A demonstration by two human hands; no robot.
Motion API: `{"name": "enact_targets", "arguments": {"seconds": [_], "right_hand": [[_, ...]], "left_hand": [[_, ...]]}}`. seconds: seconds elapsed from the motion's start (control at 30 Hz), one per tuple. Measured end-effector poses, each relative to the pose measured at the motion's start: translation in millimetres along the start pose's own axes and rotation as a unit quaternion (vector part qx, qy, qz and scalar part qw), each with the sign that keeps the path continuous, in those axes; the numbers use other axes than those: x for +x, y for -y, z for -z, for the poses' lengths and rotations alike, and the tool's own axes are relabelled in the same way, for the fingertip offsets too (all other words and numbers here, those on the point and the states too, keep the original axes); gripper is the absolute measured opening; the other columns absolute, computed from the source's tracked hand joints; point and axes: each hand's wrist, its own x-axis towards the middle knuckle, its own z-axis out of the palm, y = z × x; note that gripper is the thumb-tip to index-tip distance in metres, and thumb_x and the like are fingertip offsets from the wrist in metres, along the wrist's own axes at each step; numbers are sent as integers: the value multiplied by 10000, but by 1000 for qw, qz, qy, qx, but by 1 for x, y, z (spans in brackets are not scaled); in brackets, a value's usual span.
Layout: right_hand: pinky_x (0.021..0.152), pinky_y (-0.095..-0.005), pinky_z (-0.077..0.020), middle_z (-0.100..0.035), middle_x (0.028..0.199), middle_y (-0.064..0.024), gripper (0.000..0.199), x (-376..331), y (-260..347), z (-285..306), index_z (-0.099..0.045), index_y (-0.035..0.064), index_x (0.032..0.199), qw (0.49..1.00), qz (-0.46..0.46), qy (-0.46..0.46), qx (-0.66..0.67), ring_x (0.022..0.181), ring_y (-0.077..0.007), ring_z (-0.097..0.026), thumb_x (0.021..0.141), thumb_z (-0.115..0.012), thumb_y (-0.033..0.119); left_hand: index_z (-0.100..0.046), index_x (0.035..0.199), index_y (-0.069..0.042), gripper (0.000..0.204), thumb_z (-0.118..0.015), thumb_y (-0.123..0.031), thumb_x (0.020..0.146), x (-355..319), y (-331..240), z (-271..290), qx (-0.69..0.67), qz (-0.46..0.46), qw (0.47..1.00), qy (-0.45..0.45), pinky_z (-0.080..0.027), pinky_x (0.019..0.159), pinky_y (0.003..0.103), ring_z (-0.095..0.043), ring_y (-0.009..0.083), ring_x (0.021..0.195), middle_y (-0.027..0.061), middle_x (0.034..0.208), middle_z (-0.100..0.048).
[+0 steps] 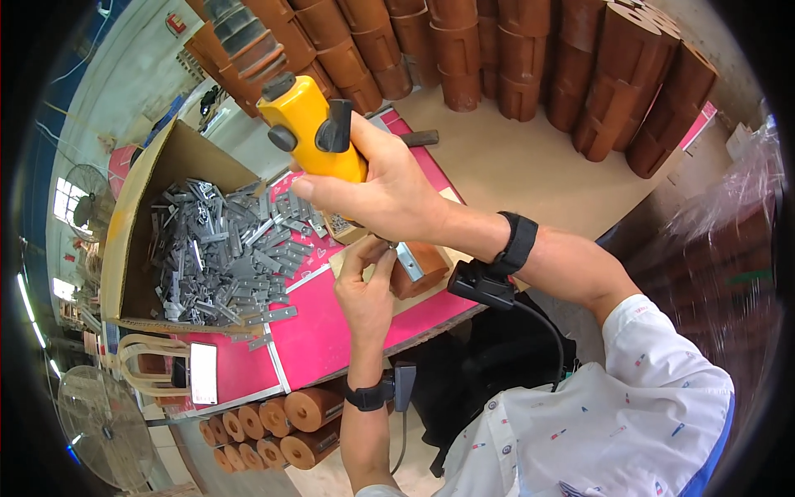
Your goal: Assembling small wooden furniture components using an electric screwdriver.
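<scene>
My right hand (pixel 402 186) is wrapped round a yellow power screwdriver (pixel 310 124), held upright; my hand hides its lower end. Just below, the fingertips of my left hand (pixel 364 290) are pinched together beside a grey metal strip (pixel 409 262). What they pinch is too small to make out. The strip lies on a brown, rounded block (pixel 424 269), which rests on a light board at the near edge of the pink-covered table (pixel 323 331).
At left, a cardboard box (pixel 137 240) is heaped with grey metal strips (pixel 219 248) that spill onto the table. A hammer (pixel 421 138) lies beyond my right hand. Brown cylinders (pixel 455 62) stand along the back; more (pixel 306 410) lie stacked below the table. A white phone-like device (pixel 204 373) stands front left.
</scene>
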Motion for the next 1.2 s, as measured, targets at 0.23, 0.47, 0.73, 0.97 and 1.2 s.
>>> {"name": "enact_targets", "arguments": {"seconds": [0.23, 0.47, 0.73, 0.97, 1.2], "right_hand": [[695, -341, -479, -622, 837, -152, 495, 2, 1, 2, -519, -25, 1074, 1000, 6, 8, -27, 744, -245, -606, 728, -740, 252], [690, -341, -482, -615, 856, -167, 506, 0, 0, 0, -508, -36, 1087, 1000, 4, 4, -22, 750, -254, -613, 728, -745, 231], [652, -298, -472, -602, 812, -110, 441, 3, -12, 0, -515, -18, 1053, 993, 83, -3, -85, 721, -186, -592, 754, -745, 209], [618, -274, -475, -610, 750, -66, 402, 2, -22, 4, -530, 14, 1014, 987, 112, -12, -113, 669, -132, -600, 771, -747, 248], [621, -284, -478, -605, 743, -72, 411, 2, -24, 3, -528, 15, 1010, 983, 125, -26, -129, 663, -155, -605, 764, -749, 259]], "left_hand": [[-631, 1037, 8, 219, -623, 34, 820, 0, -2, -3, -24, -2, 1000, 5, -466, 851, 275, -626, 149, 938, 85, 985, -667], [-641, 1001, 15, 187, -648, 10, 814, 4, -4, -3, 45, -11, 999, -13, -477, 808, 277, -638, 153, 891, 81, 906, -682], [-630, 986, 23, 191, -678, 0, 802, 16, 0, 3, 172, -84, 981, 11, -468, 810, 274, -638, 132, 848, 86, 876, -695], [-627, 968, 20, 183, -687, -29, 801, 17, 1, 3, 229, -104, 968, 19, -470, 790, 283, -644, 145, 845, 101, 884, -695], [-632, 956, 28, 198, -702, -67, 796, 17, -2, 3, 243, -93, 966, 7, -476, 770, 291, -649, 151, 826, 105, 869, -700]]}}
